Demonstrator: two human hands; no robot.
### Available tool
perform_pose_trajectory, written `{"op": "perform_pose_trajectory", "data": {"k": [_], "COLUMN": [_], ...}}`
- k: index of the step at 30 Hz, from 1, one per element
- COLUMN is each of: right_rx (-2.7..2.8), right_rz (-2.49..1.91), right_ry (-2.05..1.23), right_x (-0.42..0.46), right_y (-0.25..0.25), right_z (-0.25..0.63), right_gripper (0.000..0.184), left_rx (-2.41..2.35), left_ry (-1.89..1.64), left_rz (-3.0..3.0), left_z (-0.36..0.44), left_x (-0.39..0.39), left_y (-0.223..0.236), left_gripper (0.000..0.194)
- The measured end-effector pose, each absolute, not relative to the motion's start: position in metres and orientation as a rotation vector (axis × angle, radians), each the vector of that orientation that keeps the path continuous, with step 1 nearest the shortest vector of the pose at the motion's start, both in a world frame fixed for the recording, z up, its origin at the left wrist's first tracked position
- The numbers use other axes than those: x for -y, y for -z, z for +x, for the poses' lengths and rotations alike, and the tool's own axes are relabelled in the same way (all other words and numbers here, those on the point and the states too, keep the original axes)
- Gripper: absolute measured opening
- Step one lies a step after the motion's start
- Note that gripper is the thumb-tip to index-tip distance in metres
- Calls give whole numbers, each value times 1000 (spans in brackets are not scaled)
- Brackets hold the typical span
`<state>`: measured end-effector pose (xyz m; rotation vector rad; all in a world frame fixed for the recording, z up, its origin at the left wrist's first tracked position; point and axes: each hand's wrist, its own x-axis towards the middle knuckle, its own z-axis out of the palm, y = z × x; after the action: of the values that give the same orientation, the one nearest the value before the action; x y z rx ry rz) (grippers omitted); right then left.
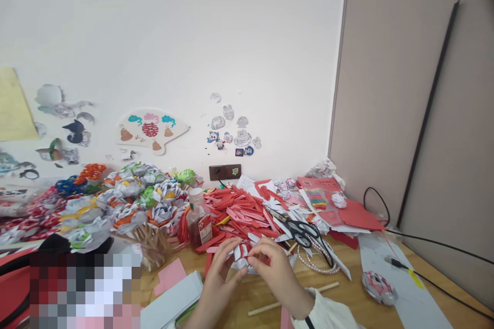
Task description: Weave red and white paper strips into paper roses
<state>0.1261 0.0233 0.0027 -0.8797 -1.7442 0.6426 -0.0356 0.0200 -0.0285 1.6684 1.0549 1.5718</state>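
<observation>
Between my two hands is a small red and white folded-paper flower (pixel 241 255). My left hand (pixel 221 276) grips its left side, with thumb and fingers curved round it. Pinched fingers of my right hand (pixel 275 270) are on its right edge. Just behind the hands lies a heap of red and pink folded paper strips (pixel 243 211). Black-handled scissors (pixel 303 232) rest to the right of the heap, near a string of white beads (pixel 309 263). A thin wooden stick (pixel 322 287) lies on the table under my right wrist.
Many paper flowers (pixel 131 213) are massed at the left, behind a glass bottle (pixel 198 229). White paper sheets (pixel 175 298) lie front left. To the right are a pink and white paper flower (pixel 378 288), red paper (pixel 358 215) and a black cable (pixel 440 288). The lower left is pixelated.
</observation>
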Motion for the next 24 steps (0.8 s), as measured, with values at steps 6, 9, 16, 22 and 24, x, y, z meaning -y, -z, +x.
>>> {"op": "perform_pose_trajectory", "data": {"k": [6,9,16,22,24], "right_rx": [1749,1746,1743,1766,1753], "right_rz": [-943,-942,-960,-940,-916], "right_ry": [-623,-616,-598,-690,-687], "right_x": [-28,-28,-27,-27,-26], "right_y": [3,3,1,-1,-4], "right_z": [125,125,126,129,131], "right_gripper": [7,8,7,6,7], "left_rx": [-1018,-1005,-1018,-969,-986], "left_ry": [-1535,-1498,-1350,-1326,-1369], "left_rz": [1619,1582,1480,1430,1453], "left_z": [-35,-35,-32,-27,-29], "left_x": [-23,-24,-14,-13,-15], "left_y": [35,38,25,20,25], "left_gripper": [51,60,57,60,57]}}
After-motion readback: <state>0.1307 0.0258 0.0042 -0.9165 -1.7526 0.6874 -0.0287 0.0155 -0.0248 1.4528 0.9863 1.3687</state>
